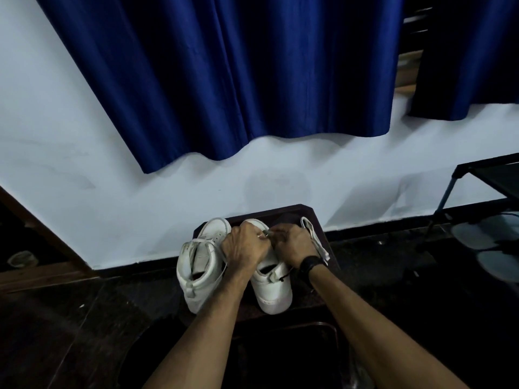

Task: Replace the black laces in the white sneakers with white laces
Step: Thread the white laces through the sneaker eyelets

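Both hands — left hand (pixel 245 242), right hand (pixel 295 244) — pinch a white lace (pixel 265 233), seemingly mid-threading, over the right sneaker (pixel 271 290) on the desk (pixel 314 211); next, feed its tip through an eyelet.

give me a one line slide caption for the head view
Both hands, left hand and right hand, work a lace over the right white sneaker beside its pair.

Both arms extended forward, left hand (pixel 245 244) and right hand (pixel 295 244) close together, fingers curled, knuckles up
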### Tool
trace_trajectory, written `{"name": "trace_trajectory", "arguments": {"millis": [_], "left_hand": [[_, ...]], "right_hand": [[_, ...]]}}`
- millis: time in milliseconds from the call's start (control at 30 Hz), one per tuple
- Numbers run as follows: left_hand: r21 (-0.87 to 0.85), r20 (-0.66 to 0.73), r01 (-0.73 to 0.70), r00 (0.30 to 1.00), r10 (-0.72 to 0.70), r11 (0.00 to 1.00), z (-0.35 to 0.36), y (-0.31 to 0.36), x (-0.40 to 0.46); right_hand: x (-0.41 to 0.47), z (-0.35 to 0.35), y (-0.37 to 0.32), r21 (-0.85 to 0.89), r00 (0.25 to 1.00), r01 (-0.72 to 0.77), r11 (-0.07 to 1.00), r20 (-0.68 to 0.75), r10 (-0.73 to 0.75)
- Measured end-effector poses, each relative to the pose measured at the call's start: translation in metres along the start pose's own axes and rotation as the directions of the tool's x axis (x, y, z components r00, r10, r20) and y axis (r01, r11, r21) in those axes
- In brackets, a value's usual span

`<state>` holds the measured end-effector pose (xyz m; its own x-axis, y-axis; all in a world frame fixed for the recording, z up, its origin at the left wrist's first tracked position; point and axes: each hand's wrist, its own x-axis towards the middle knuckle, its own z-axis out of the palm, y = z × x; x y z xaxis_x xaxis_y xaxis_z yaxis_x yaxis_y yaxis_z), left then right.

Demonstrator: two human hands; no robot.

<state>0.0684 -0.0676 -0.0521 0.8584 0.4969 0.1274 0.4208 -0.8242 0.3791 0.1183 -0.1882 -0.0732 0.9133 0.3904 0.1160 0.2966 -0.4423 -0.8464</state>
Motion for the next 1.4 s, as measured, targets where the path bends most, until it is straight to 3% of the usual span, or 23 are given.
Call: {"name": "trace_trajectory", "arguments": {"millis": [100,200,300,433,500,533,567,633,667,700,733,767,800,833,867,900,967,1033,1133,1200,1267,1333,1400], "left_hand": [[0.019,-0.013,0.014,1.0,-0.013,1.0,0.004,0.001,0.001],[0.058,-0.081,0.027,0.996,-0.022,0.998,0.003,0.01,-0.005],[0.058,-0.093,0.009,0.996,-0.004,0.998,0.004,0.013,-0.008],[0.06,-0.123,0.004,0.992,0.003,0.998,0.005,0.011,-0.01],[0.1,-0.171,-0.036,0.984,0.053,0.994,0.006,0.012,-0.011],[0.133,-0.191,-0.068,0.977,0.093,0.989,0.006,0.011,-0.011],[0.155,-0.205,-0.09,0.971,0.121,0.984,0.007,0.011,-0.011],[0.15,-0.236,-0.102,0.962,0.136,0.983,0.009,0.008,-0.01],[0.136,-0.256,-0.096,0.958,0.129,0.986,0.011,0.007,-0.01],[0.112,-0.269,-0.09,0.956,0.117,0.99,0.012,0.007,-0.01],[0.097,-0.285,-0.084,0.952,0.109,0.992,0.013,0.007,-0.01],[0.093,-0.304,-0.076,0.947,0.101,0.993,0.014,0.007,-0.009],[0.094,-0.315,-0.067,0.944,0.093,0.993,0.015,0.006,-0.009],[0.089,-0.319,-0.062,0.944,0.087,0.994,0.015,0.006,-0.009],[0.079,-0.318,-0.056,0.945,0.078,0.995,0.015,0.005,-0.008],[0.07,-0.314,-0.048,0.947,0.068,0.996,0.015,0.004,-0.008],[0.051,-0.304,-0.037,0.951,0.051,0.998,0.015,0.003,-0.009],[0.045,-0.299,-0.034,0.953,0.046,0.998,0.015,0.003,-0.009],[0.055,-0.307,-0.027,0.951,0.042,0.998,0.014,0.002,-0.01],[0.067,-0.313,-0.018,0.949,0.039,0.998,0.014,0.003,-0.011],[0.077,-0.32,-0.003,0.947,0.028,0.997,0.014,0.002,-0.012],[0.085,-0.329,0.013,0.944,0.015,0.996,0.014,0.002,-0.011],[0.081,-0.327,0.027,0.945,0.001,0.996,0.013,0.003,-0.012]], "right_hand": [[-0.001,-0.006,0.005,0.153,0.992,-0.106,0.983,0.078,0.095],[0.015,-0.007,0.016,0.473,0.936,-0.348,0.81,0.216,0.277],[0.033,-0.004,0.024,0.343,0.938,-0.323,0.882,0.239,0.25],[0.033,0.004,0.024,0.265,0.965,-0.249,0.932,0.151,0.215],[0.031,0.005,0.021,0.256,0.969,-0.242,0.936,0.012,0.247],[0.03,0.002,0.018,0.353,0.952,-0.24,0.904,-0.096,0.291],[0.03,-0.005,0.012,0.55,0.913,-0.211,0.808,-0.184,0.364],[0.035,-0.029,0.002,0.931,0.86,-0.045,0.363,-0.149,0.487],[0.036,-0.046,-0.003,0.976,0.867,0.011,0.218,-0.118,0.483],[0.034,-0.066,-0.008,0.973,0.884,0.003,0.229,-0.109,0.454],[0.029,-0.087,-0.015,0.936,0.908,-0.047,0.35,-0.106,0.405],[0.028,-0.099,-0.013,0.807,0.935,-0.116,0.579,-0.107,0.337],[0.025,-0.108,-0.012,0.519,0.965,-0.169,0.838,-0.086,0.248],[0.02,-0.111,-0.009,0.093,0.987,-0.157,0.983,-0.019,0.16],[0.018,-0.108,-0.002,-0.297,0.987,-0.081,0.951,0.106,0.117],[0.014,-0.101,0.003,-0.552,0.966,-0.004,0.834,0.214,0.146],[0.006,-0.087,0.009,-0.674,0.931,0.091,0.733,0.32,0.179],[0.002,-0.082,0.004,-0.515,0.959,0.105,0.851,0.279,0.05],[0.004,-0.098,-0.007,0.023,0.987,0.052,0.998,-0.154,-0.048],[0.007,-0.119,-0.017,0.408,0.9,0.121,0.905,-0.429,0.073],[0.006,-0.139,-0.03,0.59,0.818,0.243,0.77,-0.551,0.164],[0.006,-0.157,-0.041,0.667,0.817,0.293,0.685,-0.547,0.183],[0.004,-0.166,-0.05,0.811,0.891,0.3,0.503,-0.426,0.156]]}}
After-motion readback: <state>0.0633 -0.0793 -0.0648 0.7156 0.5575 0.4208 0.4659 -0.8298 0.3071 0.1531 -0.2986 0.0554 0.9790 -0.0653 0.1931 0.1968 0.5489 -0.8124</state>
